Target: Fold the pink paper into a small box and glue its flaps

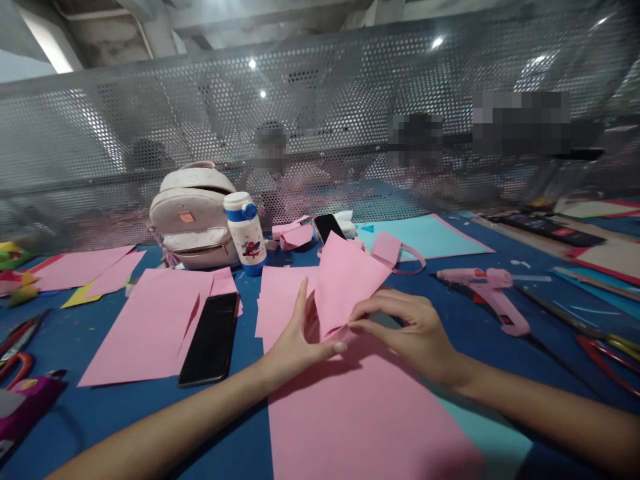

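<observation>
A folded piece of pink paper (347, 280) stands tilted between my two hands, above the middle of the table. My left hand (300, 340) supports its lower left side, thumb along the bottom edge and fingers partly hidden behind it. On the right, my right hand (407, 327) pinches the lower right edge between thumb and fingers. Beneath both hands lies a large pink sheet (370, 420), partly over a light blue sheet (493, 433). More pink sheets (283, 283) are stacked just behind my left hand.
Left of my hands are a black phone (210, 340), pink sheets (145, 320) and scissors (17, 353). A white backpack (193, 213) and a bottle (247, 233) stand behind. To the right lie a pink glue gun (487, 290) and its cord. A perforated metal screen (325, 87) runs behind.
</observation>
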Demonstrator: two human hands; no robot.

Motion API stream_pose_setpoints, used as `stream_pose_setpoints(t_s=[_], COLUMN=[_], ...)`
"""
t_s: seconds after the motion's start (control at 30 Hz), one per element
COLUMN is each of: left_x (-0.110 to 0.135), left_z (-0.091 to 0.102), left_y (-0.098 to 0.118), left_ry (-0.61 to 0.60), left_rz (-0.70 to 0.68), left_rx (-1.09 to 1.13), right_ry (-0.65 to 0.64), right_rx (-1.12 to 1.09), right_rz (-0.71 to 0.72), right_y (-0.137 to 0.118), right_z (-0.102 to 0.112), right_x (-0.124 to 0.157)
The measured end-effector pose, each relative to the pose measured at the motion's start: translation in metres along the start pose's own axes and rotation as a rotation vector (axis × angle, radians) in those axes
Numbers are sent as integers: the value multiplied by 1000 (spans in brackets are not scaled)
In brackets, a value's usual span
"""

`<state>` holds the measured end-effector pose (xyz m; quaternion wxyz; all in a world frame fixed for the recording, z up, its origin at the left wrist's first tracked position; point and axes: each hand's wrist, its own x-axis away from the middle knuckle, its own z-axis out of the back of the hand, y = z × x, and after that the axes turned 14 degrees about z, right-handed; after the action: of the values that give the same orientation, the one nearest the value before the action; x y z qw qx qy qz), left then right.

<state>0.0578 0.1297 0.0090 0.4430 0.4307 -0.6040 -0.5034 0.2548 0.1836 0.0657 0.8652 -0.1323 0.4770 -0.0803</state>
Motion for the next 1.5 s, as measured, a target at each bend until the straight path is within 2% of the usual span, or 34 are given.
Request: stream_pose_setpoints(t_s=[0.17,0.37,0.57,0.63,0.8,0.87,1.13,1.33,1.5], left_x=[2,2,-1,-2,-1,0,2,0,0], left_z=[-4,-3,0,2,3,2,-2,-1,1], left_y=[7,5,-1,-3,-5,-5,-1,-2,-5], left_ry=[6,97,131,148,206,209,148,148,170], left_rz=[26,-25,-91,-99,-94,-96,-112,-155,-141], left_rx=[11,-24,0,-27,-137,-152,-107,-105,-153], right_ry=[18,10,-22,-31,-77,-101,-193,-262,-216], right_rx=[-20,-20,-8,17,149,211,199,150,212], right_rz=[-42,-49,-56,-19,247,300,282,246,327], right_y=[-2,2,6,8,12,13,14,18,12], right_z=[-2,-3,-3,-2,3,5,3,1,3], right_x=[3,5,6,7,3,1,2,6,6])
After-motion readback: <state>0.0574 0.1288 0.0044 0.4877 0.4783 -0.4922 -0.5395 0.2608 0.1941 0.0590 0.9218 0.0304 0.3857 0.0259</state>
